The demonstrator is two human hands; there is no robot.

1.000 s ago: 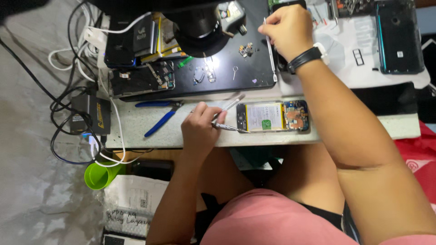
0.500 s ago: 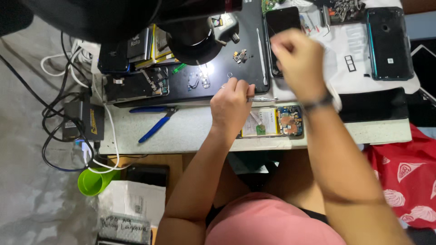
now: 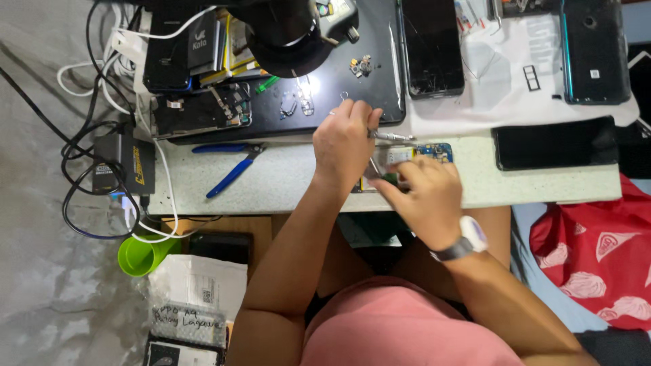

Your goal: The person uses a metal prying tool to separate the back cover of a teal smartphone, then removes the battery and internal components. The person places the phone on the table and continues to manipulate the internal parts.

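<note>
Cluttered workbench [image 3: 285,176], left hand [image 3: 344,146] clamped on tweezers [image 3: 392,137], right hand [image 3: 424,193] pinching opened phone [image 3: 413,154]

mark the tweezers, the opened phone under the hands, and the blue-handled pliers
tweezers [image 3: 392,136], head view, on the metal shaft past the left hand.
opened phone [image 3: 434,150], head view, on the exposed blue board end.
blue-handled pliers [image 3: 227,177], head view, on the lower handle.

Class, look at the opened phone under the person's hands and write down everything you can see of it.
The opened phone lies flat near the front edge of the pale worktable, back cover off. A white panel and a blue circuit board at its right end show; the rest is hidden. The left hand rests over it holding thin metal tweezers, and the right hand covers its near side.
</note>
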